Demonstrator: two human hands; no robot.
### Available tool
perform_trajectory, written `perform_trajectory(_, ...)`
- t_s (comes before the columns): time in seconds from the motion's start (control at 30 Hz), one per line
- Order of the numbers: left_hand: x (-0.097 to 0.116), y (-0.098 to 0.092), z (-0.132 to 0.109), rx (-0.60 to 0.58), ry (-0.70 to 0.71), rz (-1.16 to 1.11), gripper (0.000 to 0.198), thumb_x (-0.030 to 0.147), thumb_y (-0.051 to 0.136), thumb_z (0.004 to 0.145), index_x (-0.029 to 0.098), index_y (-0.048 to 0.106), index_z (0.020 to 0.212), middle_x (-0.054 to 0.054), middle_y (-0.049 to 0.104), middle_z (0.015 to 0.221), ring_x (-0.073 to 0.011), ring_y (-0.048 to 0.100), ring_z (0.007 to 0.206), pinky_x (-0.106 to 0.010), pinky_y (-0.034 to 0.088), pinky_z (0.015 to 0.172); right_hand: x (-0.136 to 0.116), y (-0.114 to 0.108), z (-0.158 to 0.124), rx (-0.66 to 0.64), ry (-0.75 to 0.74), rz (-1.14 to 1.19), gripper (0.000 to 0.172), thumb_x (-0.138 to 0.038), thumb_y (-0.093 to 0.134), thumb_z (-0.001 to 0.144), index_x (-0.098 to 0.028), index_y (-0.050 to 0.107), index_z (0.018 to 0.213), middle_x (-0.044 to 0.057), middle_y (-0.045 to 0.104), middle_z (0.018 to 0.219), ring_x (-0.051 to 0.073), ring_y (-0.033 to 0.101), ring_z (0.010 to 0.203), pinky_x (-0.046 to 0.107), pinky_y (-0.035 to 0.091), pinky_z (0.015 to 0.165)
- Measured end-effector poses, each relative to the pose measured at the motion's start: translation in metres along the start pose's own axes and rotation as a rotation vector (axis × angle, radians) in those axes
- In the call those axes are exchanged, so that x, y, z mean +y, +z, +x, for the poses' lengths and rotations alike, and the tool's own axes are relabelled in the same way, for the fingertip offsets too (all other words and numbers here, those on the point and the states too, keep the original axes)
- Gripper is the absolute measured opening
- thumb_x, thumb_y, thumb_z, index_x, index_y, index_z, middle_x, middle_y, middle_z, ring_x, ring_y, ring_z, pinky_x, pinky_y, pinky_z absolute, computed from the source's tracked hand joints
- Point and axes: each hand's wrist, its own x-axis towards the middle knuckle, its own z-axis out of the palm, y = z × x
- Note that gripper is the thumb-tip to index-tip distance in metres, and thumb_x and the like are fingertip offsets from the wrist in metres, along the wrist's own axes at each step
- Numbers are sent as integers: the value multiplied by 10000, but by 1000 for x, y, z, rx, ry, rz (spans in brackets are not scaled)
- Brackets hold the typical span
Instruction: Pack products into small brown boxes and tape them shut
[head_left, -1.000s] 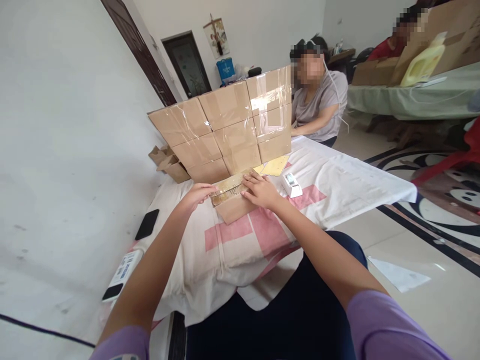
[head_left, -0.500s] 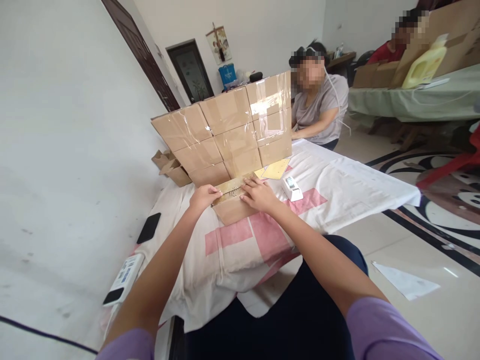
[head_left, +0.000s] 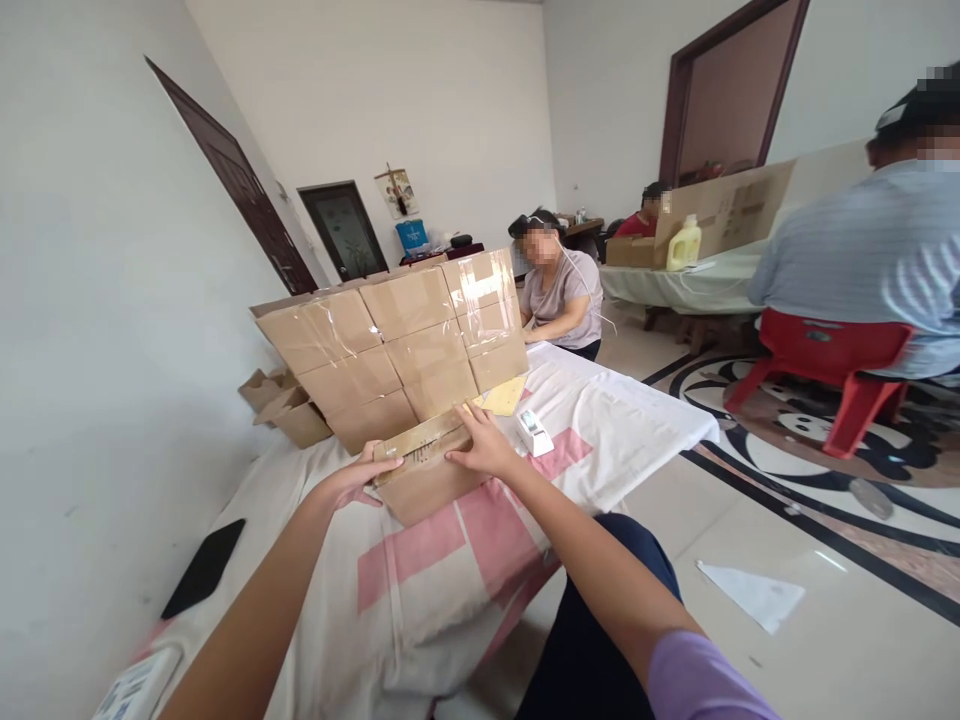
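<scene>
A small cardboard box (head_left: 435, 492) with tape and dark printing along its top sits on the cloth-covered table (head_left: 420, 590). My left hand (head_left: 360, 478) grips its left end, thumb on the top edge and fingers down the side. Around the right end is my right hand (head_left: 484, 447), its thumb on the near top edge and its fingers reaching over the top. Right behind the box stands a tall panel of taped cardboard cartons (head_left: 405, 350). Yellow sheets (head_left: 504, 397) and a small white device with a screen (head_left: 534, 433) lie to its right.
Open cardboard boxes (head_left: 296, 412) stand by the wall at left. A black flat object (head_left: 204, 568) and a white power strip (head_left: 139, 685) lie near the left edge. Across the table sits a person (head_left: 559, 290); another sits on a red chair (head_left: 832, 345) at right.
My view has swung right and up. My left hand has gone from the box's top to around its left end. My right hand's thumb and fingers now straddle the right end.
</scene>
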Motion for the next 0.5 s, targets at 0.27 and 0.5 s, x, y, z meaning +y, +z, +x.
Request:
perform_trajectory(0.27, -9, -3, 1, 31, 74, 38, 802, 768, 799, 644, 315, 425, 1191, -67, 614, 1339, -310, 612, 1285, -343, 603, 810, 23, -1, -7, -160, 118, 607, 1224, -393, 928, 641, -257, 255, 1654, 94, 553, 1525, 293, 498, 1440, 406, 421, 1194)
perform_trajectory(0.5, -2, 3, -11, -40, 151, 57, 657, 759, 755, 694, 299, 520, 1101, -11, 678, 1162, -271, 664, 1152, -288, 547, 766, 21, -9, -31, -245, 150, 454, 1390, -393, 947, 556, -202, 143, 1673, 178, 181, 1710, 345, 236, 1578, 476, 226, 1287)
